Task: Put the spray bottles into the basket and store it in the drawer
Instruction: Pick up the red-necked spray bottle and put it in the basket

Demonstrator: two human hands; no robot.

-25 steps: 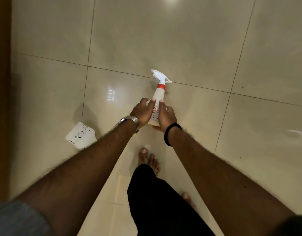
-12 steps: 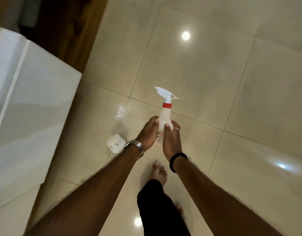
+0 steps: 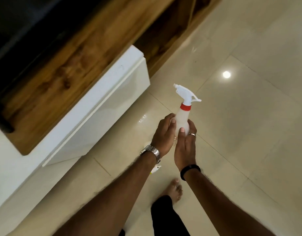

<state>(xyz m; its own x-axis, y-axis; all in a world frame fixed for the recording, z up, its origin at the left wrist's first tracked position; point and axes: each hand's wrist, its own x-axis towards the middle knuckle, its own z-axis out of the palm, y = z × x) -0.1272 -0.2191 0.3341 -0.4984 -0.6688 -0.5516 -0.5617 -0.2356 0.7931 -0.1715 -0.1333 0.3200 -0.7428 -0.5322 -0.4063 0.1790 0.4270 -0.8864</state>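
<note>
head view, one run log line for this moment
white plastic spray bottle, red collar | left hand + right hand gripping | above tiled floor | basket unseen

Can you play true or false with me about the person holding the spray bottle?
1. Both hands hold the spray bottle. True: the left hand and the right hand wrap its body.
2. The bottle has a blue collar. False: the collar under the white trigger is red.
3. The bottle is sitting in a basket. False: it is held in the air above the floor, and no basket is in view.
4. There is a watch on the left wrist. True.
5. The person wears shoes. False: the foot that shows is bare.
6. A white cabinet stands to the left of the hands. True.
</note>
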